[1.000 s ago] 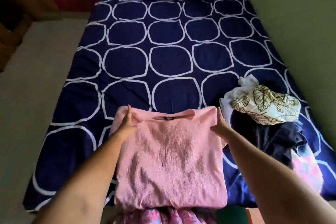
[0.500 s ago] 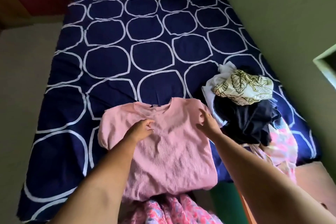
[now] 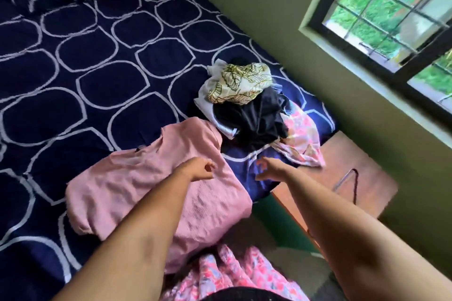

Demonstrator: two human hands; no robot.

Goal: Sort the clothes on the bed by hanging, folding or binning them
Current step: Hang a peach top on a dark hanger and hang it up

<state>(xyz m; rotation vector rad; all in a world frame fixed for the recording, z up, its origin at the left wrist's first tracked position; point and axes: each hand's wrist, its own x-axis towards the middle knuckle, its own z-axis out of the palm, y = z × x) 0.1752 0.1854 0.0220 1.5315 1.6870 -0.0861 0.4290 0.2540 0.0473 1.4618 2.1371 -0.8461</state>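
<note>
Clothes lie toward the near right corner of the bed (image 3: 97, 68). A pink ribbed top (image 3: 137, 193) is spread flat at the near edge, its neckline turned toward the far right and one short sleeve bunched at its left side. Just beyond its shoulder, against the bed's right edge, sits a loose heap: a cream leaf-print garment (image 3: 241, 83) on top, a white piece (image 3: 204, 99) under it on the left, a dark garment (image 3: 256, 120) crumpled in the middle, and a pink floral cloth (image 3: 302, 137) trailing over the bed's corner. The left hand (image 3: 200, 168) is over the right part of the pink top with fingers loosely curled and nothing in them – blur hides whether it touches the fabric. The right hand (image 3: 269, 168) is over the bare blue cover between the top and the heap, fingers loosely spread, holding nothing. Past the bed's corner stands a wooden surface (image 3: 367, 164) with a thin wire hanger (image 3: 349, 183) lying on it. A green wall (image 3: 269, 19) runs along the bed's right edge – a barred window (image 3: 391, 7) is set in it. Pink floral fabric (image 3: 232, 273) fills the bottom of the view, below the forearms.
</note>
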